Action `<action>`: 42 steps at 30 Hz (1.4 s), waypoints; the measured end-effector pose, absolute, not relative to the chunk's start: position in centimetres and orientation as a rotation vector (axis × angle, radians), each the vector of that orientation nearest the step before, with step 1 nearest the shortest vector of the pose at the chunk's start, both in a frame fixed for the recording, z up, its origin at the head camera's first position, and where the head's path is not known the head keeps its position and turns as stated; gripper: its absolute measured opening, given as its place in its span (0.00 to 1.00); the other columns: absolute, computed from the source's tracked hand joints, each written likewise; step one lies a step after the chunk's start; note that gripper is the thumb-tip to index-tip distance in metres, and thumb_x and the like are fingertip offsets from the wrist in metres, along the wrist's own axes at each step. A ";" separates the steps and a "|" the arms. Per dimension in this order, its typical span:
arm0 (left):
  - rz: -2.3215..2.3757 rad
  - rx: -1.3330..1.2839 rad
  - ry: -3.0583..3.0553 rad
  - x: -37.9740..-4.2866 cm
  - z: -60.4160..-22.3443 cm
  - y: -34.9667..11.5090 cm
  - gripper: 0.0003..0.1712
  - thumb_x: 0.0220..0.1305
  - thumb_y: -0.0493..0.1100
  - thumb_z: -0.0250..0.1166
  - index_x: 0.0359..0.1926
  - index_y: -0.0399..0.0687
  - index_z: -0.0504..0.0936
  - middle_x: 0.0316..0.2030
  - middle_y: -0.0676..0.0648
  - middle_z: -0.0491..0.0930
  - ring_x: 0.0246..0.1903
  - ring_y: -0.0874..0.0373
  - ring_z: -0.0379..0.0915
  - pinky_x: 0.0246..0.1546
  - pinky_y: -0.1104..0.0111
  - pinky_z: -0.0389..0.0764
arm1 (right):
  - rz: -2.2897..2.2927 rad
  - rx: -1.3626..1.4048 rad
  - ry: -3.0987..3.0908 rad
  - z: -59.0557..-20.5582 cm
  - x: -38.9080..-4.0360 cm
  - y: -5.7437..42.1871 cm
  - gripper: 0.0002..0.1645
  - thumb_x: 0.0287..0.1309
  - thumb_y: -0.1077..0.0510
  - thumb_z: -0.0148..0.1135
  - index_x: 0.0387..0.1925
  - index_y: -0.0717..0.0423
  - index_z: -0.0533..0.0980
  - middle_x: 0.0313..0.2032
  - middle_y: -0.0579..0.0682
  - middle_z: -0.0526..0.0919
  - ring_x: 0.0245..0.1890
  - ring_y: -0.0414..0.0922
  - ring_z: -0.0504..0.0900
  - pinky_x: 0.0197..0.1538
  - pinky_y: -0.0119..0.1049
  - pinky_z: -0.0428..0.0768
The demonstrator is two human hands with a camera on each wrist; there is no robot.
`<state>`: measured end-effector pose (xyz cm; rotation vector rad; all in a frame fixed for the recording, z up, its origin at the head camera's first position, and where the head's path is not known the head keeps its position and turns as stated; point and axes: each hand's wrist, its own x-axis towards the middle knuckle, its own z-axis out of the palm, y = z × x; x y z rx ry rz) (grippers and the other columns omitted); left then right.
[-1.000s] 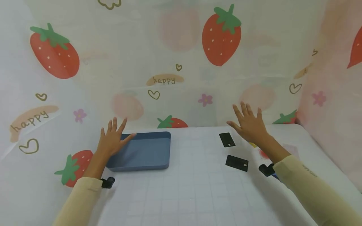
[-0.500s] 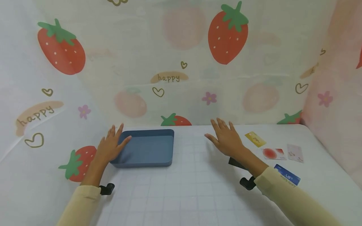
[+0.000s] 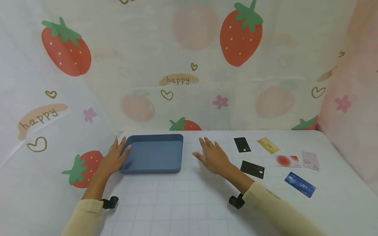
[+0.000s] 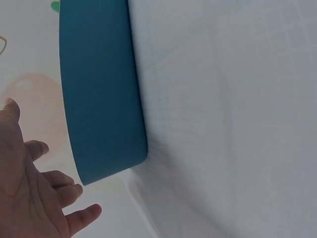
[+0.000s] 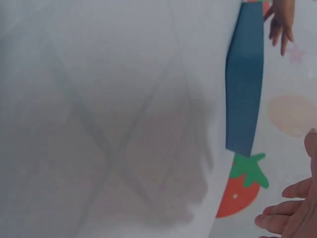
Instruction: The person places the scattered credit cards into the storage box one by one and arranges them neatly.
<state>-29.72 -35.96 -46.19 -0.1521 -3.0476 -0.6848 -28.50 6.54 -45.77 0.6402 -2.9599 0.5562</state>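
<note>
A shallow blue tray lies on the white table, left of the middle in the head view. My left hand is at its left side, fingers extended and thumb over the rim; in the left wrist view the hand shows beside the tray's wall. My right hand hovers over the table to the right of the tray, fingers spread and holding nothing. Behind its wrist lie two black cards, one nearer and one farther.
Farther right lie a yellow card, a white card with red circles, a pale pink card and a blue VIP card. A strawberry-print curtain stands behind the table's back edge.
My right hand has moved left and down from above the cards toward the tray, uncovering the cards. The left hand has lowered slightly beside the tray. The head view has shifted a little.
</note>
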 end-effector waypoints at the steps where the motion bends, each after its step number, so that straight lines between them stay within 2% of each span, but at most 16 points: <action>1: -0.702 -0.148 -3.049 -29.6 -46.3 -36.1 0.45 0.79 0.68 0.35 0.81 0.45 0.39 0.76 0.24 0.33 0.74 0.24 0.38 0.66 0.27 0.50 | 0.578 0.641 -2.968 -45.9 -28.4 6.1 0.48 0.75 0.32 0.45 0.79 0.60 0.53 0.77 0.61 0.57 0.77 0.55 0.57 0.78 0.54 0.51; 6: -0.742 -0.120 -3.045 -29.1 -46.6 -36.7 0.44 0.80 0.66 0.33 0.81 0.43 0.38 0.76 0.24 0.34 0.74 0.24 0.38 0.67 0.29 0.49 | 0.685 0.649 -2.993 -46.7 -28.0 4.2 0.47 0.75 0.35 0.47 0.78 0.64 0.53 0.77 0.61 0.57 0.76 0.56 0.58 0.77 0.52 0.56; 10: -0.791 -0.121 -3.024 -28.8 -46.6 -37.0 0.40 0.82 0.60 0.35 0.81 0.39 0.39 0.76 0.23 0.36 0.74 0.24 0.38 0.69 0.31 0.46 | 0.734 0.657 -3.008 -47.0 -27.7 2.6 0.46 0.75 0.38 0.50 0.78 0.65 0.53 0.77 0.61 0.57 0.76 0.55 0.59 0.76 0.51 0.59; 13: -0.829 -0.105 -3.017 -28.7 -46.7 -37.2 0.37 0.83 0.54 0.37 0.80 0.37 0.41 0.76 0.24 0.41 0.74 0.26 0.39 0.71 0.34 0.46 | 0.750 0.685 -3.008 -47.1 -27.4 1.4 0.45 0.76 0.41 0.52 0.77 0.67 0.54 0.76 0.61 0.57 0.76 0.53 0.59 0.76 0.50 0.59; 18: -0.896 -0.040 -3.029 -28.5 -47.4 -37.8 0.35 0.83 0.51 0.37 0.80 0.38 0.42 0.75 0.28 0.48 0.73 0.28 0.45 0.72 0.37 0.50 | 0.756 0.739 -2.993 -47.8 -26.9 0.0 0.44 0.75 0.43 0.54 0.76 0.68 0.55 0.76 0.61 0.58 0.75 0.53 0.61 0.75 0.50 0.62; 26: -0.957 -0.143 -2.972 -28.7 -47.7 -38.3 0.29 0.82 0.41 0.45 0.74 0.27 0.57 0.71 0.26 0.59 0.72 0.28 0.52 0.70 0.38 0.57 | 0.714 0.797 -2.942 -48.4 -27.0 -0.6 0.39 0.75 0.46 0.55 0.75 0.67 0.60 0.75 0.61 0.60 0.73 0.54 0.65 0.71 0.50 0.69; 35: -1.014 -0.130 -2.940 -28.7 -48.1 -38.6 0.26 0.80 0.35 0.47 0.72 0.25 0.61 0.69 0.26 0.62 0.71 0.29 0.55 0.69 0.39 0.60 | 0.710 0.788 -2.939 -48.6 -27.0 -0.8 0.38 0.75 0.45 0.55 0.73 0.67 0.63 0.75 0.61 0.61 0.72 0.54 0.67 0.70 0.49 0.70; 39: -1.029 -0.146 -2.910 -29.0 -48.2 -38.7 0.25 0.79 0.34 0.50 0.70 0.24 0.63 0.67 0.25 0.66 0.67 0.30 0.63 0.64 0.41 0.69 | 0.696 0.777 -2.938 -48.5 -27.0 -0.6 0.38 0.74 0.45 0.56 0.73 0.67 0.64 0.75 0.60 0.61 0.72 0.53 0.67 0.70 0.49 0.70; 42: -1.018 -0.157 -2.903 -29.2 -48.3 -38.6 0.25 0.78 0.34 0.52 0.70 0.25 0.65 0.66 0.25 0.68 0.59 0.35 0.72 0.52 0.50 0.78 | 0.679 0.755 -2.947 -48.5 -27.0 -0.4 0.38 0.74 0.44 0.56 0.73 0.66 0.64 0.75 0.59 0.61 0.73 0.52 0.66 0.70 0.49 0.70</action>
